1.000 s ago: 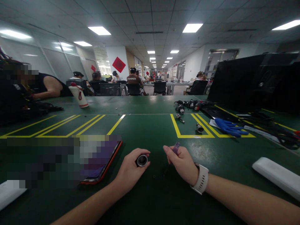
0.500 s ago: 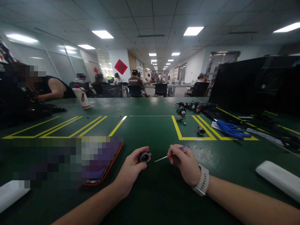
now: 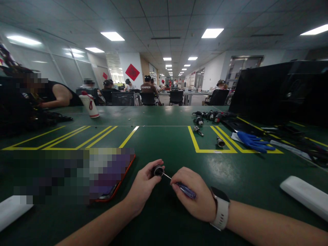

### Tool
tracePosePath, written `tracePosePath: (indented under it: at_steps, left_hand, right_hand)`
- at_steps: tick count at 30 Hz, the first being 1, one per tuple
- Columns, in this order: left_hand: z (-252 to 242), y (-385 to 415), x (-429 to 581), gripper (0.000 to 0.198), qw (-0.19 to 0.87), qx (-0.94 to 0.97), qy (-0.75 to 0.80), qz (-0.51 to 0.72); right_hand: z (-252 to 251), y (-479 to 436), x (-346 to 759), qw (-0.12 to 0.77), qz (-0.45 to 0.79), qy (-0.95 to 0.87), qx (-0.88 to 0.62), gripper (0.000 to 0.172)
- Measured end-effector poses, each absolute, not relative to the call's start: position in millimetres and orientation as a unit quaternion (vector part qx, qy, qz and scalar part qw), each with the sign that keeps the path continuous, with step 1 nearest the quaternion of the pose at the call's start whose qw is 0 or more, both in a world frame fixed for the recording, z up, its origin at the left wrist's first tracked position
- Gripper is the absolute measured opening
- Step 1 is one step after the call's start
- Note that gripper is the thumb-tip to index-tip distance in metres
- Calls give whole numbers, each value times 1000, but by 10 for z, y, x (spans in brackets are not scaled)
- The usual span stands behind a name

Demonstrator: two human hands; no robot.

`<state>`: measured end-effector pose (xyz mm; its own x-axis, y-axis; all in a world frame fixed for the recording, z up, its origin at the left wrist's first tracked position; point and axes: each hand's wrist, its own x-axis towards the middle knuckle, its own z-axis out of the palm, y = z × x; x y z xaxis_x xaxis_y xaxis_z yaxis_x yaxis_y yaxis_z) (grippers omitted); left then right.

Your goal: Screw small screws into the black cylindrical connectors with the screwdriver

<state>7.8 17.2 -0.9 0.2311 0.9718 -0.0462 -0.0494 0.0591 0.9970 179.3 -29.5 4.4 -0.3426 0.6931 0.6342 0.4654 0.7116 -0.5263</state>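
Note:
My left hand [image 3: 144, 182] is closed around a dark round metal connector shell [image 3: 158, 170], its open end turned toward me. In my right hand [image 3: 193, 194] is a screwdriver [image 3: 186, 190] with a translucent purple handle. The thin shaft points left, and its tip reaches the mouth of the shell; whether it touches anything inside is hidden. A pale watch [image 3: 220, 209] sits on the right wrist.
A tablet-like device with an orange-red edge [image 3: 128, 169] lies left. Farther off are a metal collar [image 3: 220, 141], a small metal fitting [image 3: 198, 131], several connectors [image 3: 199, 120], a blue glove [image 3: 252, 141] and a white cup [image 3: 89, 105]. A white block [image 3: 304, 196] lies right.
My right hand has turned over and lowered, bringing the screwdriver's tip from beside the shell to its opening. My left hand holds the shell in nearly the same spot.

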Motion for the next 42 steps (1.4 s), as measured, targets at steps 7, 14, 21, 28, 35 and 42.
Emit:
tracePosePath:
  at_steps: [7,14,21,28,35,42]
  left_hand:
    - [-22,173,88,37,547,555,451,434]
    - [-31,185,110,30,513,571,472,434]
    - [-21,183,108,30,510,575,473,431]
    - [22,142,112,30,504,578,480,426]
    - [55,133,114,30,499,573,490,428]
    - [21,149,106,28,477,591,496,421]
  right_hand:
    - [-15,-284,1776,415,81,-833,-356,12]
    - [-27,-297,1774,406,67,-846,-338,13]
    - [-51,-307,1760,399,56,-847,-345,12]
    - [-36,-314,1776,415,65,-841,-342,11]
    - [-47,-335,1761,402,63,-841,-356,12]
    - [-65,-319,1753,407,62,-842,-349,12]
